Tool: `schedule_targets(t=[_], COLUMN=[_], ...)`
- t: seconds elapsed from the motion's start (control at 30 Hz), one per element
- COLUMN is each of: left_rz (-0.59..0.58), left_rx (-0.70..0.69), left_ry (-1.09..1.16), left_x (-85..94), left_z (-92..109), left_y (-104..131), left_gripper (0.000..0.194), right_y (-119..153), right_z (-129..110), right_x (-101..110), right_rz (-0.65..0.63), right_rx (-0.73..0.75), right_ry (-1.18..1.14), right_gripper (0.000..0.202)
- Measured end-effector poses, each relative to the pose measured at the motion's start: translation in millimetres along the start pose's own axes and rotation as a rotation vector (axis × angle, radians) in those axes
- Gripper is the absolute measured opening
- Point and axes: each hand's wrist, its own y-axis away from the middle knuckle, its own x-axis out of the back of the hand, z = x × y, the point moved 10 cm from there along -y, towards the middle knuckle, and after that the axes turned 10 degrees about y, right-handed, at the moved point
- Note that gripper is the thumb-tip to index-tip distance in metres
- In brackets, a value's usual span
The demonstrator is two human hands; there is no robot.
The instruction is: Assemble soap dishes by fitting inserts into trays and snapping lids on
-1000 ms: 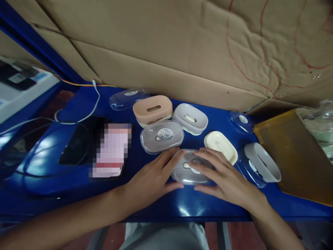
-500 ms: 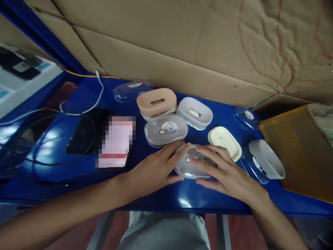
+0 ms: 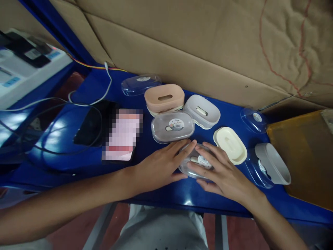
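Near the front edge of the blue table lies a grey oval box with a clear lid and round label (image 3: 194,169). My left hand (image 3: 162,166) grips its left end between fingers and thumb. Spread over the lid's right part are the fingers of my right hand (image 3: 221,172), touching its top and edge. Just behind sits another clear-lidded grey box (image 3: 173,133). Beyond it are a peach box (image 3: 177,92) and a light grey box (image 3: 205,107), both without clear lids. A cream oval tray (image 3: 231,146) rests to the right of my right hand.
A grey oval ring (image 3: 272,165) stands on its side by a clear lid (image 3: 252,170). Two more clear lids (image 3: 142,84) (image 3: 253,119) lie farther back. A phone (image 3: 123,135) and cables are left; a brown taped carton (image 3: 304,156) is right.
The view has shifted, moving the table items slightly rightward in the picture. My hands remain at the same box, and the label now shows more clearly between the right fingers.
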Motion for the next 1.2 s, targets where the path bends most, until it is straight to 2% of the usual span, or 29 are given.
schedule_targets(t=[0.17, 0.37, 0.6, 0.73, 0.8, 0.87, 0.93, 1.0, 1.1, 1.2], left_rz=[0.015, 0.008, 0.016, -0.002, -0.009, -0.009, 0.002, 0.022, 0.058, 0.077], left_rx=[0.013, 0.03, 0.049, 0.039, 0.04, 0.033, 0.013, -0.019, -0.087, -0.119], left_ry=[0.033, 0.09, 0.117, 0.113, 0.06, -0.025, -0.108, -0.183, -0.298, -0.391], left_x=[-0.3, -1.8, -0.5, -2.6, -4.2, -5.7, -6.0, -4.9, -1.6, -0.1], left_z=[-2.4, -3.4, -6.1, -4.7, -4.2, -3.0, -0.5, 3.9, 14.7, 22.4], left_y=[0.7, -1.9, -2.1, -1.3, -0.6, 0.3, 1.2, 1.8, 1.8, 0.6], left_gripper=[0.102, 0.104, 0.103, 0.102, 0.095, 0.085, 0.078, 0.075, 0.069, 0.058], right_y=[1.8, 4.7, 1.9, 1.8, 4.5, 10.2, 21.9, 37.1, 54.7, 63.9], right_z=[-0.1, 1.1, 5.3, 10.4, 19.7, 39.5, 68.4, 93.6, 112.4, 115.2], right_x=[-0.9, 2.6, -8.0, -8.6, -2.9, 11.0, 26.6, 32.4, 14.6, -7.2], right_rz=[-0.003, -0.015, -0.056, -0.089, -0.098, -0.038, 0.046, 0.043, -0.117, -0.208], right_rx=[0.006, 0.027, -0.028, -0.062, -0.095, -0.187, -0.351, -0.513, -0.61, -0.591], right_ry=[0.025, -0.004, -0.068, -0.165, -0.295, -0.364, -0.273, -0.082, 0.107, 0.115], right_gripper=[0.058, 0.059, 0.061, 0.078, 0.084, 0.074, 0.059, 0.052, 0.062, 0.069])
